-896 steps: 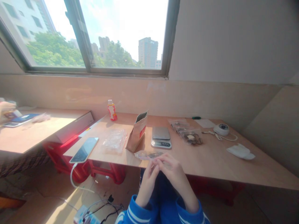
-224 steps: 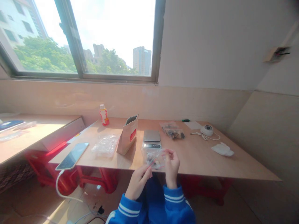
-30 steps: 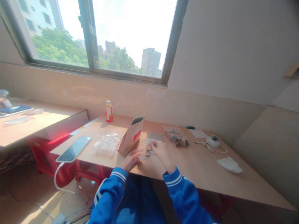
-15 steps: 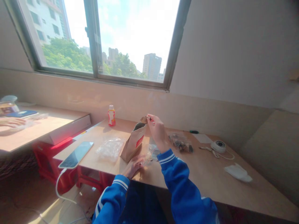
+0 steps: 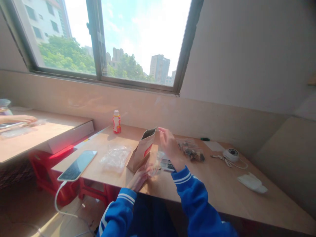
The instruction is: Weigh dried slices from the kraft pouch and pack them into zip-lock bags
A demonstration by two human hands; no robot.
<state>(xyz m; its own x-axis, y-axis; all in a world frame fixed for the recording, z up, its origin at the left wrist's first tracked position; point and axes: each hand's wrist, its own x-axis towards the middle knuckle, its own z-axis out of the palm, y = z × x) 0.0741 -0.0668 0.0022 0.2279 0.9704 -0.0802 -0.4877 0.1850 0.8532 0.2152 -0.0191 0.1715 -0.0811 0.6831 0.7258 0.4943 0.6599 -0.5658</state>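
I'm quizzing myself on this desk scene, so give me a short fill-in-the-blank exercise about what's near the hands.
The kraft paper bag carries a ____ label.
The see-through bag by the left hand is made of ____.
The blue right sleeve has ____ stripes.

Missing words: red; plastic; white.

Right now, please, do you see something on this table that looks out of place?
The phone looks a little risky: it lies at the front edge of the wooden table, and its white charging cable hangs over that edge toward the floor.
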